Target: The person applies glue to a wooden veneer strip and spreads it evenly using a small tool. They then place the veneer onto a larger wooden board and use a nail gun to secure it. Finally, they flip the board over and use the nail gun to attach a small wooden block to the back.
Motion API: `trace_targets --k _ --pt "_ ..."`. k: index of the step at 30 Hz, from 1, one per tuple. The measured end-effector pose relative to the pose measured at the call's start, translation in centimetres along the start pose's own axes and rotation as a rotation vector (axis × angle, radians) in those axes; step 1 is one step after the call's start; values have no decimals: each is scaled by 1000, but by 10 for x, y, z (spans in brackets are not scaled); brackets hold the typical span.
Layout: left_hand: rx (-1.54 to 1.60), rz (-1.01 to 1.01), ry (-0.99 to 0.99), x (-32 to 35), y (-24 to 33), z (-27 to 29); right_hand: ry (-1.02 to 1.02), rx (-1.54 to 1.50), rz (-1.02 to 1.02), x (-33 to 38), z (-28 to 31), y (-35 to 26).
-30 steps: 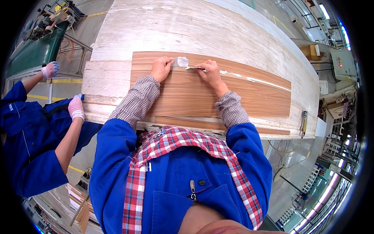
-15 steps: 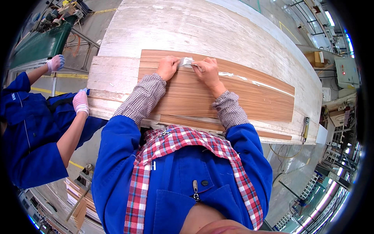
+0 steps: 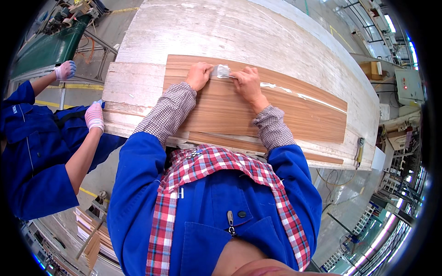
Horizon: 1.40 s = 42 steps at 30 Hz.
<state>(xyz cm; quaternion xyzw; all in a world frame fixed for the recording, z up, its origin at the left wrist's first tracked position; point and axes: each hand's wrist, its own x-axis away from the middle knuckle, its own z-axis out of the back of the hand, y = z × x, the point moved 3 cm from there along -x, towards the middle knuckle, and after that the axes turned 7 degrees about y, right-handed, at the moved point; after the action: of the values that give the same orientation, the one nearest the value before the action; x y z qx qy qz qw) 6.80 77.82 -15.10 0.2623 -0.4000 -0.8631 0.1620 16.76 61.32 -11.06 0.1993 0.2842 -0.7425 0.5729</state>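
A brown wood-grain board (image 3: 216, 110) lies on the pale worktable under my hands. My left hand (image 3: 198, 77) is closed on a grey putty knife (image 3: 214, 71), its blade carrying a lump of white putty (image 3: 223, 70). Opposite it, my right hand (image 3: 247, 84) pinches a thin flat scraper (image 3: 231, 77), seen nearly edge-on, with its tip at the putty. A broken white putty streak (image 3: 317, 101) runs along the board to the right of my right hand. How the fingers wrap the handles is partly hidden.
The whitish, worn worktable (image 3: 193, 32) spreads beyond the board. A narrow wood strip (image 3: 221, 139) lies along its near edge, and a yellowish-green hand tool (image 3: 359, 152) at the right. A co-worker's gloved hand (image 3: 95, 117) is at the table's left edge, near a green conveyor (image 3: 55, 46).
The two tools have drawn slightly apart, and the putty-covered blade now faces up more. My right hand has shifted a little to the right; the board lies as before.
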Motion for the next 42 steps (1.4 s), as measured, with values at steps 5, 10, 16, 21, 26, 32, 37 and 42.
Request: trace_targets --k 5,10,16,21,26,32,37,42 --pt "22 45 -8 1 -3 3 -35 8 -28 11 15 12" --pt "-6 41 5 1 -5 11 -31 23 -24 21 25 23" --pt "-1 66 33 3 -12 12 -72 46 -8 24 37 30" --pt "-2 101 20 0 2 18 -77 73 -12 31 46 46" --pt "-50 98 9 -1 8 18 -91 116 -13 36 60 62" --pt "-41 117 -11 -5 15 14 -43 112 -85 44 77 81" --pt "-12 106 -5 -8 18 10 -32 35 -177 44 78 73" --pt "-67 57 -5 -8 25 10 -75 24 -136 48 61 70"
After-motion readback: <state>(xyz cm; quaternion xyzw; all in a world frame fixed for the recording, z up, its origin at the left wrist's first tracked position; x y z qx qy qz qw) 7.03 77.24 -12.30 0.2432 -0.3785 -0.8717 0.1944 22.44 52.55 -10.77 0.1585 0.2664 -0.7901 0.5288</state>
